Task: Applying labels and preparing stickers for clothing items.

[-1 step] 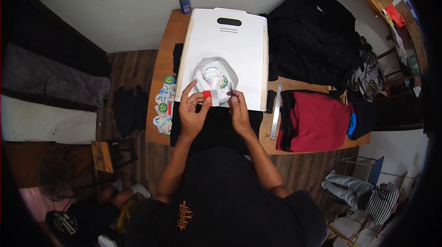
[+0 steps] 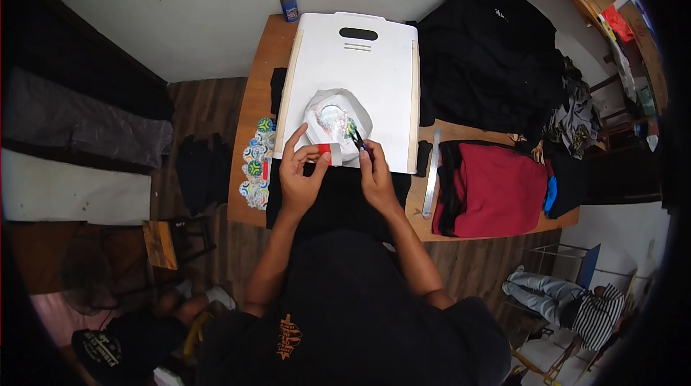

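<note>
One small flat red-and-grey strip (image 2: 335, 155) was pinched between the thumb and forefinger of the left hand (image 2: 301, 178), near the lower edge of a white rectangular board (image 2: 317, 55) with a dark oval slot at its far end. The red end lay toward the left fingertips, and the pale grey end pointed right. That hand was narrow at the grip, while another of its fingers stood raised and apart. Close on the right, the right hand (image 2: 378, 178) was closed around a small dark pointed pair of snips (image 2: 358, 139), whose tips were directed up and leftward over a pale grey, roughly round open container (image 2: 317, 100). How far apart the blades stood was too small to tell. Inside the container lay shiny clear film (image 2: 335, 120) and a round green, blue and white patch (image 2: 350, 127), partly behind the tips in this view.

The board sat on a brown wooden table (image 2: 265, 55), with black cloth (image 2: 338, 202) below its near edge. To its left was an overlapping spread of round multicoloured patches (image 2: 253, 168); beyond, near the wall, stood a blue cylindrical can with a red cap (image 2: 288, 4). To the board's right, a long silver metal ruler (image 2: 432, 177) lay beside a folded dark red cloth (image 2: 497, 188), and a large heap of black fabric (image 2: 489, 55) spread out farther back.
</note>
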`<act>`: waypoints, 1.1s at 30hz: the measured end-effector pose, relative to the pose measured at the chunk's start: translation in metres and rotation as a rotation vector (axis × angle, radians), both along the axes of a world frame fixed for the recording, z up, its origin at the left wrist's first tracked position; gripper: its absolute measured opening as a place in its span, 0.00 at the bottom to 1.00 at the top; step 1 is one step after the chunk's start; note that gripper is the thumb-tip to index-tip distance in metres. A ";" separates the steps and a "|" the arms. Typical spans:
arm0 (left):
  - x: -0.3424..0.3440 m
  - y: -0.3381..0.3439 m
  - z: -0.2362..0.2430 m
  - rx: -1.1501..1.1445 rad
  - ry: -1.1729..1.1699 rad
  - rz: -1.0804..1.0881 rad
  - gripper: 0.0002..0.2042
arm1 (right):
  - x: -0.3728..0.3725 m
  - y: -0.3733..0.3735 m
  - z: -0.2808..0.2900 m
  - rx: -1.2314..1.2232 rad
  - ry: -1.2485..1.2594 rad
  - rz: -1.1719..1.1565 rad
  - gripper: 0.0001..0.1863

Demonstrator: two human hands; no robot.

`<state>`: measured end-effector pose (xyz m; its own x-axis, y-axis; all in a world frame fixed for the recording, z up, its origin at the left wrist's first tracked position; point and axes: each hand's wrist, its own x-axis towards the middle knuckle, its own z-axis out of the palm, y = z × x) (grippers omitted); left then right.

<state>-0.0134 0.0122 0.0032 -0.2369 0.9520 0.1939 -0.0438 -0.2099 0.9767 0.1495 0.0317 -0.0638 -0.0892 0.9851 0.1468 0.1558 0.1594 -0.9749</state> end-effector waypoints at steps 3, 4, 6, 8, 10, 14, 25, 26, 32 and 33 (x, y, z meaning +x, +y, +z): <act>-0.009 -0.004 -0.001 0.019 0.240 0.000 0.16 | 0.010 0.003 0.060 -0.012 -0.194 -0.017 0.14; -0.011 -0.006 0.004 0.058 0.456 -0.039 0.12 | 0.013 0.003 0.062 0.072 -0.261 -0.010 0.13; -0.009 -0.007 0.017 0.023 0.441 -0.061 0.07 | 0.017 0.004 0.061 0.151 -0.327 -0.005 0.13; -0.008 -0.008 0.024 0.157 0.723 -0.165 0.07 | 0.021 0.007 0.057 0.348 -0.388 0.018 0.14; -0.005 -0.011 0.023 0.136 0.764 -0.209 0.06 | 0.021 0.007 0.059 0.333 -0.368 0.032 0.14; -0.002 -0.012 0.020 0.183 0.948 -0.288 0.07 | 0.023 0.003 0.066 0.223 -0.316 0.102 0.14; -0.007 -0.008 0.033 0.154 1.060 -0.225 0.03 | 0.029 -0.004 0.076 0.174 -0.312 0.124 0.13; -0.009 -0.009 0.031 0.155 1.060 -0.225 0.03 | 0.030 -0.004 0.076 0.146 -0.295 0.115 0.13; -0.006 -0.015 0.019 0.186 1.012 -0.269 0.05 | 0.031 -0.003 0.066 0.048 -0.175 0.041 0.10; -0.002 -0.016 0.020 0.204 1.006 -0.284 0.05 | 0.031 -0.004 0.065 0.048 -0.176 0.042 0.10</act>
